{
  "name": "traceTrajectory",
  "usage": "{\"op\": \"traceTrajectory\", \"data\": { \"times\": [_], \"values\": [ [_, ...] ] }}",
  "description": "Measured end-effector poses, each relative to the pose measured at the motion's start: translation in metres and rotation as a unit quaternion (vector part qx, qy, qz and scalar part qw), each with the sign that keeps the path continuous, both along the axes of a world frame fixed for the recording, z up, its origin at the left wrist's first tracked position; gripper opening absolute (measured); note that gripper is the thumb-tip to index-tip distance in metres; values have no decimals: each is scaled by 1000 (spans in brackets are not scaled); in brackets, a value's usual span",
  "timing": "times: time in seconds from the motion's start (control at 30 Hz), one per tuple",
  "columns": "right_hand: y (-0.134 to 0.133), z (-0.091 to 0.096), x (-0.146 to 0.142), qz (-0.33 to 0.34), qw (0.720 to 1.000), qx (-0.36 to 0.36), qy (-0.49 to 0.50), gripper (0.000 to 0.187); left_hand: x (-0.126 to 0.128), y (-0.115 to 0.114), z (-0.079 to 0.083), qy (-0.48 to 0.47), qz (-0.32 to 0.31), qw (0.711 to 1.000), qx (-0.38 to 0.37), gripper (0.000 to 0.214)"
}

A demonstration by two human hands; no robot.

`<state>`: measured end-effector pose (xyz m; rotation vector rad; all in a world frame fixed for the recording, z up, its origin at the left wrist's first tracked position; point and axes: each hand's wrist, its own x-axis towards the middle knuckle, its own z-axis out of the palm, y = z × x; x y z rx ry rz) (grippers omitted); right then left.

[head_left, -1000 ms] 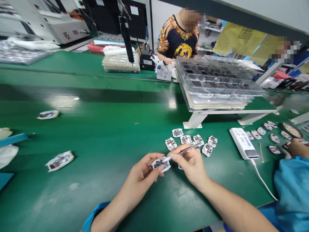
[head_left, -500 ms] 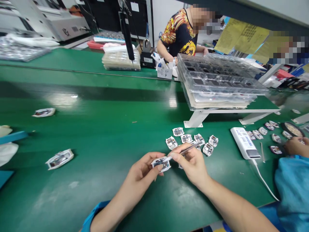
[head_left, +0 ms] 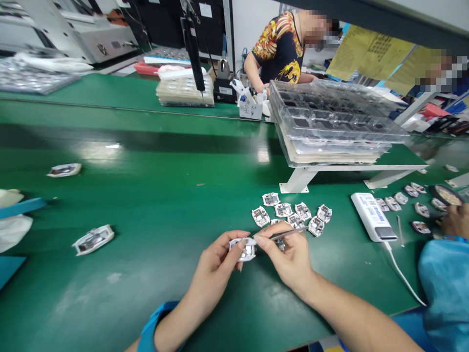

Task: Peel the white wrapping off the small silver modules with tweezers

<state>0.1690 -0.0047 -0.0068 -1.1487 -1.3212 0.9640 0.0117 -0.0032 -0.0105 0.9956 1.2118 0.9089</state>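
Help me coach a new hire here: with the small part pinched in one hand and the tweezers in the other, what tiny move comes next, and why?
Probably ease the tweezers tip into the small white part: the left hand pinches it steady above the green belt, and the right hand already aims the tip at its edge.

green belt: glossy, smooth, glare patches. small part in hands: white plastic shell, shiny metal inside. tweezers: bright metal. far right trays: clear glossy plastic. near right sleeve: matt blue cloth.
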Motion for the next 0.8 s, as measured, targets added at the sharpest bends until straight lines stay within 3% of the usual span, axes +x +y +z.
{"op": "traceTrajectory", "data": {
  "times": [0.23, 0.57, 0.8],
  "values": [
    [1, -2, 2, -1, 995, 92, -30, 3, -2, 1, 3, 25, -35, 999, -2, 38],
    [4, -5, 4, 17, 983, 141, -117, 8, -7, -4, -11, 74, -79, 993, 57, 44],
    [4, -3, 5, 34, 972, 170, -157, 12, -7, -4, -16, 87, -76, 991, 61, 44]
  ]
}}
